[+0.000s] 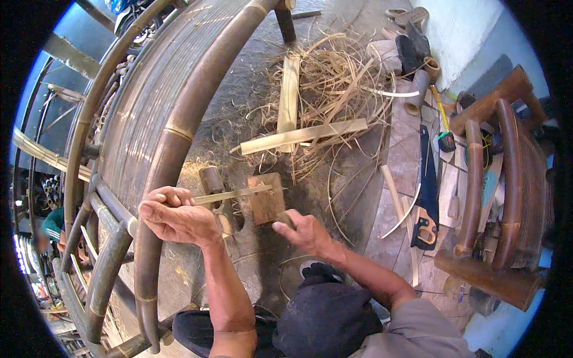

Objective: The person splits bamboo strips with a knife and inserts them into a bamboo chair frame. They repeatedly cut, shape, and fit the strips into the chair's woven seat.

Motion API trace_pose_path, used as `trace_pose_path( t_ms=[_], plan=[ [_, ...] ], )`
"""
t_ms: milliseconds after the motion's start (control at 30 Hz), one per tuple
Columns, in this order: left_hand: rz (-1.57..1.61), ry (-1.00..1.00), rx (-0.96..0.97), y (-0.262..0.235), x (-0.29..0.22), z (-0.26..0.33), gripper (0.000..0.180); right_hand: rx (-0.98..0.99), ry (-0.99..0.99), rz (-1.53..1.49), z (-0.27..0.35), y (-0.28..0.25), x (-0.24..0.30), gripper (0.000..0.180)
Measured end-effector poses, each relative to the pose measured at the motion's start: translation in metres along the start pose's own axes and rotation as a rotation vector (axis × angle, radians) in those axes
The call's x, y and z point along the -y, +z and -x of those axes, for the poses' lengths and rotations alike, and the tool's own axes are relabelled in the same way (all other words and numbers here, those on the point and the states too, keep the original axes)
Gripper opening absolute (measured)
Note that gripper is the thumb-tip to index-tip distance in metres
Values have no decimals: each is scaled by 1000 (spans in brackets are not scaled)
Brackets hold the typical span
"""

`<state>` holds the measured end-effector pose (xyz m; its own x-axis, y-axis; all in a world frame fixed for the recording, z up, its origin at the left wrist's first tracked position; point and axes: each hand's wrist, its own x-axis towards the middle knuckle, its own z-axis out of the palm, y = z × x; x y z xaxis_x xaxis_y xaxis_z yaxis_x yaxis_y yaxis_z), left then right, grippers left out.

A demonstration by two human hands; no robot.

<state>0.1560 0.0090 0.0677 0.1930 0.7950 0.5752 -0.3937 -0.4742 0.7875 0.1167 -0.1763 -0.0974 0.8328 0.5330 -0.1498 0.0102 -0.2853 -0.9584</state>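
My left hand [179, 218] is closed, fingers curled, around a narrow bamboo strip [233, 194]. The strip runs rightward from it, its far end over a small squarish wooden block [267, 206]. Just right of the block's lower edge, my right hand [307, 231] is closed on a short brownish piece [287, 220] that looks like a handle; what it belongs to is hidden. A short upright bamboo stub [211, 179] stands beyond the strip, left of the block.
A large bamboo bench [179, 128] bounds the left side. Beyond the block lie tangled bamboo shavings [340, 89] with two wide split slats [304, 136]. At right are a handsaw [427, 185], a tape measure [446, 141], a bamboo tube [417, 92] and brown bamboo furniture [510, 179].
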Motion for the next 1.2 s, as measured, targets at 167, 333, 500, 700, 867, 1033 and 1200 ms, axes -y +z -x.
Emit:
trace_pose_path(
  t_ms=[167,333,500,700,867,1033,1200],
  plan=[
    [4,67,57,-3,5,8,53,33,-182,-44,0,21,52,42],
    [36,-16,60,-15,10,-6,57,1,17,188,-15,29,-21,45],
    [204,-112,-13,-13,8,-7,54,68,365,425,-17,-10,-69,53],
    [195,-75,102,-5,-1,13,45,77,23,-41,9,-2,28,44],
    [149,-68,96,-7,6,6,45,23,-173,-29,1,12,49,40],
    [200,-141,21,-9,13,-9,46,-17,36,218,-11,20,-24,45],
    [217,-164,50,-14,18,-14,47,-39,115,293,-5,16,-94,49]
  ],
)
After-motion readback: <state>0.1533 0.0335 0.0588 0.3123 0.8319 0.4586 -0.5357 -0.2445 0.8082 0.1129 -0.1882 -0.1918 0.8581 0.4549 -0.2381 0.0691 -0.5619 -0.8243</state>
